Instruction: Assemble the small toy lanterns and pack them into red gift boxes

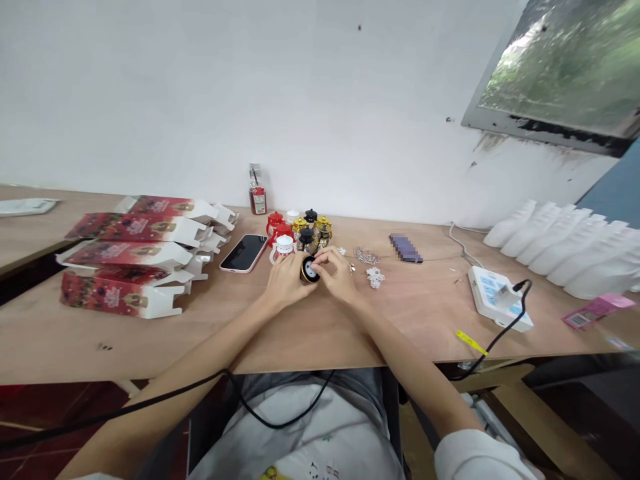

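My left hand (289, 281) is closed around a small black and gold lantern (307, 275), tilted so that its round black underside with a pale centre faces me. The fingers of my right hand (338, 273) are pinched together at that underside; whatever is between them is too small to make out. Just beyond my hands stand several small lanterns: a white lantern (285, 247), a red lantern (275, 223), a gold lantern (300, 225) and a black-topped lantern (307, 239) among them. Right of my right hand lie small white plastic pieces (375, 277) and a heap of thin metal wire pieces (367, 255).
Red printed cartons (135, 255) overlap at left, beside a phone (244, 253). A bottle (257, 193) stands against the wall. On the right are a blurred dark phone-like slab (406, 248), a power strip (500, 298), white stacked sleeves (565, 247) and a pink box (599, 311). A black cable (280, 425) crosses my lap.
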Tool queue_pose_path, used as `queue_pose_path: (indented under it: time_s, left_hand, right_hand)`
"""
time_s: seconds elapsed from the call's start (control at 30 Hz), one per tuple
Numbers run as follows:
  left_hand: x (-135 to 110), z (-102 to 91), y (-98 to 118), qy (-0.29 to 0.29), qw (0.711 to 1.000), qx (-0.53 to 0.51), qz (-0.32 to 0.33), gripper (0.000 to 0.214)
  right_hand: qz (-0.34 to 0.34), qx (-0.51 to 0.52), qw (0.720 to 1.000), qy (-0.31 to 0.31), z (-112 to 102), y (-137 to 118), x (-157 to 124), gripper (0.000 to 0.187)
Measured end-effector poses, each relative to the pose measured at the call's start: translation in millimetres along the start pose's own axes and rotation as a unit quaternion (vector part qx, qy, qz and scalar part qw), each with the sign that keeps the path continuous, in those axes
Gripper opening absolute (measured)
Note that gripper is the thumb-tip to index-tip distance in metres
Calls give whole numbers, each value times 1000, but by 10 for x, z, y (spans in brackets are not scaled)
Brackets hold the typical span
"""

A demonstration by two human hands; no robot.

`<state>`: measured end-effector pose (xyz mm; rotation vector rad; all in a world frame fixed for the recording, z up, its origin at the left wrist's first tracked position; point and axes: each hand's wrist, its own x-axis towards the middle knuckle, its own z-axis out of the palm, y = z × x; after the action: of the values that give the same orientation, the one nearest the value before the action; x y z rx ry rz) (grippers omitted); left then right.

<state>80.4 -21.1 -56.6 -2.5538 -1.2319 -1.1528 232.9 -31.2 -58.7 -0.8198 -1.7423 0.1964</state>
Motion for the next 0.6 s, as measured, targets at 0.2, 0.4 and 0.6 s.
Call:
queue_pose_path:
  time_s: [0.2, 0.4, 0.6]
  left_hand:
    - [22, -1, 5, -29, 999, 6, -40, 44]
    - [8, -11, 8, -49, 999, -6, -14, 50]
    - [6, -13, 6, -58, 998, 14, -18, 51]
  right_hand:
    - [25, -41, 998, 39, 30, 235, 28, 18]
    - [232, -190, 937, 180, -313, 753, 81, 21]
    - [333, -197, 918, 92, -282, 1060, 129, 20]
